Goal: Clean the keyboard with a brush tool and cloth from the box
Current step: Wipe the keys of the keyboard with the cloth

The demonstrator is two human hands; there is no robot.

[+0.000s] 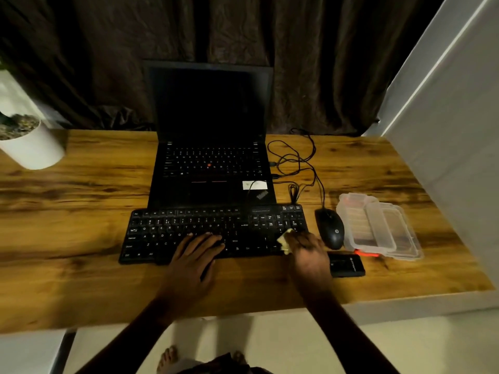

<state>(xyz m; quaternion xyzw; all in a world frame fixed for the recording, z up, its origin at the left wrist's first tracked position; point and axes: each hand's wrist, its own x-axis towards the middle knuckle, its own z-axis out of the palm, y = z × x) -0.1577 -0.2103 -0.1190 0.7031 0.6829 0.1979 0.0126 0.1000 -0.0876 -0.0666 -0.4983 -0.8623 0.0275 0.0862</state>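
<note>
Now the left hand [198, 248] rests flat, fingers straight, on the black keyboard [213, 233] before the laptop [210, 136] on the tabletop [81, 211]; the right hand [306, 245] grips a pale cloth [285, 240] (bunched) at its right end, clear box [378, 225] beyond the mouse [330, 228].

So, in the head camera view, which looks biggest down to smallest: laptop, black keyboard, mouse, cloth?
1. Laptop, open, largest.
2. Keyboard.
3. Mouse.
4. Cloth, smallest as seen, but the right hand holding it hides most of it, so its full size is unsure.
</note>
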